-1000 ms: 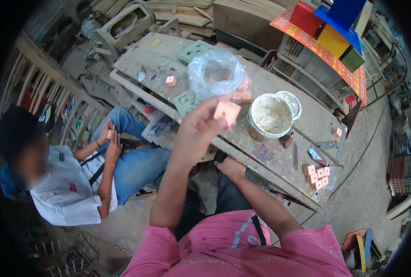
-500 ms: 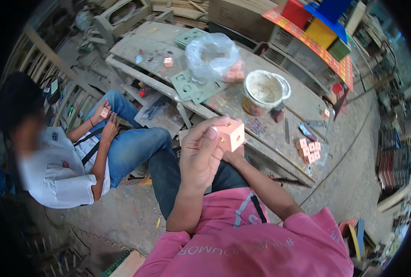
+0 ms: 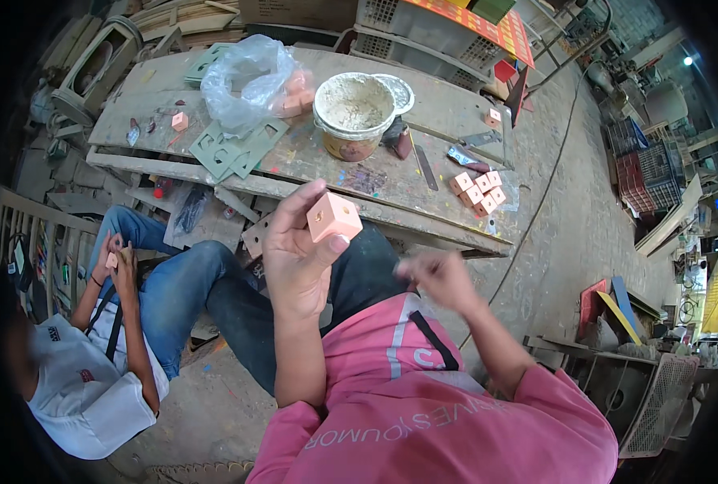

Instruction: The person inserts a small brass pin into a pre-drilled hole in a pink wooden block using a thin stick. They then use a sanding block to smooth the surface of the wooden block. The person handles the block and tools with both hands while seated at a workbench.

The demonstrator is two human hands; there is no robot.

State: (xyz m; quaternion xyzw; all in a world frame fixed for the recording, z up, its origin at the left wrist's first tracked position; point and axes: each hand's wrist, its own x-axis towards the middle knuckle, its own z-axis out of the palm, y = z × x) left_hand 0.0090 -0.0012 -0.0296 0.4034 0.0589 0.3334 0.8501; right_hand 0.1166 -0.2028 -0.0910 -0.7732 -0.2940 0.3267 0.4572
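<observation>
Clock centred on the held cube (image 3: pixel 334 219).

Left hand (image 3: pixel 294 270) has it up in front of the lap, short of the desk (image 3: pixel 448 101); fingers clamped on it, thumb along the lower edge. That grip leaves two holed faces uncovered, probably so they can be viewed. Right hand (image 3: pixel 442 278) at 4 o'clock, blurred; can't tell if fingers are apart or together.

Bucket (image 3: pixel 349 148) at 12, open, pale paste (image 3: pixel 355 109) inside, presumably placed for easy reach. Pile (image 3: pixel 478 194) at 3, cubes bunched near the desk edge, likely to stay together.

Counts:
- held cube: 1
- pile: at least 6, overlapping, exact number unclear
- stray cubes (image 3: pixel 180 122): 2, at 10 and 2
- bucket: 1
- bag (image 3: pixel 220 90): 1, at 11; pink cubes (image 3: pixel 296 95) in or beside it, can't count
- green sheets (image 3: pixel 215 153) at 10: stacked, can't count
- blade (image 3: pixel 425 168): 1, at 2
- co-worker's hands (image 3: pixel 123 264): 2, at 9, on 1 small block (image 3: pixel 111 260)
</observation>
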